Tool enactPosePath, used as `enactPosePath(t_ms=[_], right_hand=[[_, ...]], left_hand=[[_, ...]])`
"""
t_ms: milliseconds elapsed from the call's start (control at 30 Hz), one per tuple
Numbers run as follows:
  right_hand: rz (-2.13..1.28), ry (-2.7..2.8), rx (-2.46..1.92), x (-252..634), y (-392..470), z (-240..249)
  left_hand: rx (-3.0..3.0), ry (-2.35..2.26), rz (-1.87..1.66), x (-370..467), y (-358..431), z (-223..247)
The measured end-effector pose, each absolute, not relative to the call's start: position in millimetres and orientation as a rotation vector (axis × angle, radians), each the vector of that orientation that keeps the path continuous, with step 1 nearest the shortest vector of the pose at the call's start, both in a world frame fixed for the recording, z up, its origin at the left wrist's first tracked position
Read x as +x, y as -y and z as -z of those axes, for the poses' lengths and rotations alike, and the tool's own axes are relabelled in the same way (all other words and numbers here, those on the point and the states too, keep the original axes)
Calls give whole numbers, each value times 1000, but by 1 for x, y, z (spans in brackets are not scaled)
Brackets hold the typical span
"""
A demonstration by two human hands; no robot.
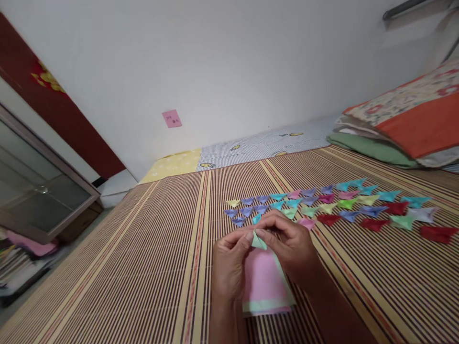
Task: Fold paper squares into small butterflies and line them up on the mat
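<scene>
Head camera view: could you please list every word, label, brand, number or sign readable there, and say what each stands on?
Nothing can be read with confidence.
Pink note on the wall: dark marks, too small and blurred to read.
Gold motif on the dark red strip: too blurred to tell whether it is lettering.
Folded pale green paper: no writing visible.

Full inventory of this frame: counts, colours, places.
Wall: 1, white, background
Striped mat: 1, tan and dark, foreground
Folded paper pieces: over thirty, multicoloured, rows on mat
Paper sheets: count unclear, pink and pale green, lower centre
Small folded paper: 1, pale green, lower centre
Patterned cloth: yellow and grey-blue, along wall
Bedding stack: 1, orange, floral, green, right
Note: 1, pink, on wall
Glass-panelled door: 1, grey-framed, left
Pole: 1, grey, upper right
Left hand: 1, bare, pinching small folded paper
Right hand: 1, bare, likewise
</scene>
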State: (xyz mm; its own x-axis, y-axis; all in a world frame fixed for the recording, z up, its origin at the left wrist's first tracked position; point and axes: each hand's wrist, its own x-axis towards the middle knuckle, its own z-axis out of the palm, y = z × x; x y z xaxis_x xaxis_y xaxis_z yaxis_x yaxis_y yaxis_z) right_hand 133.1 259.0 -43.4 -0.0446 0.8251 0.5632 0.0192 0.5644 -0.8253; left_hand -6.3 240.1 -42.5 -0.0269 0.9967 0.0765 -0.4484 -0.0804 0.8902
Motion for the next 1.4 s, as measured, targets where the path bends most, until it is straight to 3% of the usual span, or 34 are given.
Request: enactPosePath(t_ms=[533, 1067, 1400], right_hand=[[-820, 1434, -821, 132, -257, 45], [-974, 1425, -895, 141, -260, 52], [-523, 1835, -757, 143, -253, 35]], left_hand=[[1092, -1117, -1636, 12, -235, 37], [1102, -1085, -1427, -3, -241, 43], [788, -1004, -1531, -9, -248, 47]])
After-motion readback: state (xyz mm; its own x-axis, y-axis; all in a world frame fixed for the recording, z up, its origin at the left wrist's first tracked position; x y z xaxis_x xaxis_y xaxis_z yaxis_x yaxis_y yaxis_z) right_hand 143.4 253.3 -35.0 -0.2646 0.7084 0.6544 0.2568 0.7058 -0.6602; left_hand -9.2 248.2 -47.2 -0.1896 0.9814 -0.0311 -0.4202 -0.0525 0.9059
